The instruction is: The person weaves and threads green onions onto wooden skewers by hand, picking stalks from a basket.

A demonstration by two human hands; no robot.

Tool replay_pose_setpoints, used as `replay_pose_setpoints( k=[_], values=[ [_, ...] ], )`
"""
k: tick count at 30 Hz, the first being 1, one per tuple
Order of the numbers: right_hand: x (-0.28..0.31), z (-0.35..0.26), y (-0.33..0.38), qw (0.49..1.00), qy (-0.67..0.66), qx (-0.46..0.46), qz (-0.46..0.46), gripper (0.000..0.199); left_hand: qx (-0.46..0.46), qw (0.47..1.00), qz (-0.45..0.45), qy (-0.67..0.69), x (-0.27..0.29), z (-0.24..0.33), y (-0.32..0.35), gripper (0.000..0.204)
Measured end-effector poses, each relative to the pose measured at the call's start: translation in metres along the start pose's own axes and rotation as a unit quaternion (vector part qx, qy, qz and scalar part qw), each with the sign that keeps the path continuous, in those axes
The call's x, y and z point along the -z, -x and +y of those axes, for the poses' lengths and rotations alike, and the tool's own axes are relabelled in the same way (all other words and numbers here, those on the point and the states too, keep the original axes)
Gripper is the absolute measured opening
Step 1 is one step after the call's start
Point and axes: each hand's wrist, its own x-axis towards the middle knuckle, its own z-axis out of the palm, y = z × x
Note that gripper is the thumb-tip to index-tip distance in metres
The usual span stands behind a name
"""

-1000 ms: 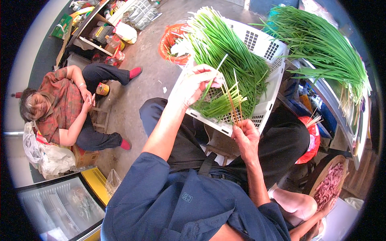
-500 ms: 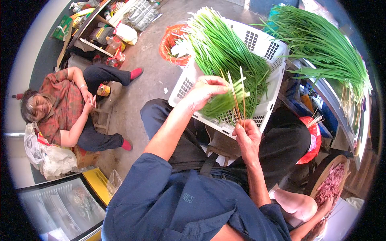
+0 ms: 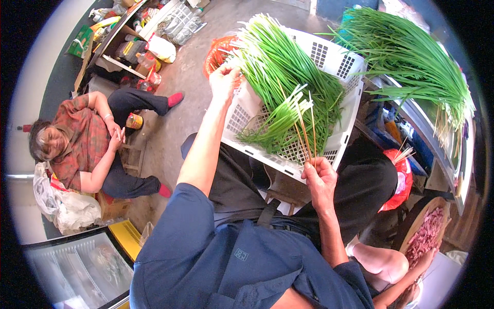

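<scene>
My right hand [image 3: 320,177] pinches the lower ends of several thin brown skewers [image 3: 309,138], whose upper parts stand out over the basket. My left hand [image 3: 223,82] reaches to the far left rim, between an orange-red bag and the pale stem ends of the garlic chives [image 3: 290,56]. Its fingers are drawn together; whether they hold anything is hidden. The long green chives lie in a white plastic basket [image 3: 350,121] before my knees. A smaller, shorter bunch of chives [image 3: 272,123] lies in the basket's near part, behind the skewers.
A second heap of chives [image 3: 411,62] lies on a raised surface at right, with thin sticks below. A red bag [image 3: 401,175] of sticks and a round tray of pinkish pieces [image 3: 427,232], touched by another person's hand, are lower right. Someone sits [image 3: 85,136] at left.
My left hand has moved from beside the skewers up and left, to the orange-red bag and the chives' pale ends. My right hand stays nearly in place, still gripping the skewers.
</scene>
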Motion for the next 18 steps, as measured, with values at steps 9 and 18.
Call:
replay_pose_setpoints(
  k=[9, 18],
  values=[
    [0.0, 0.0, 0.0, 1.0, -0.001, -0.009, -0.01, 0.009, 0.018, 1.0, 0.001, 0.009, 0.003, -0.009, 0.003, 0.014],
    [-0.004, 0.002, -0.001, 1.0, -0.009, 0.005, -0.006, 0.008, 0.008, 0.992, 0.033, -0.124, 0.007, -0.011, 0.004, 0.015]
  ],
)
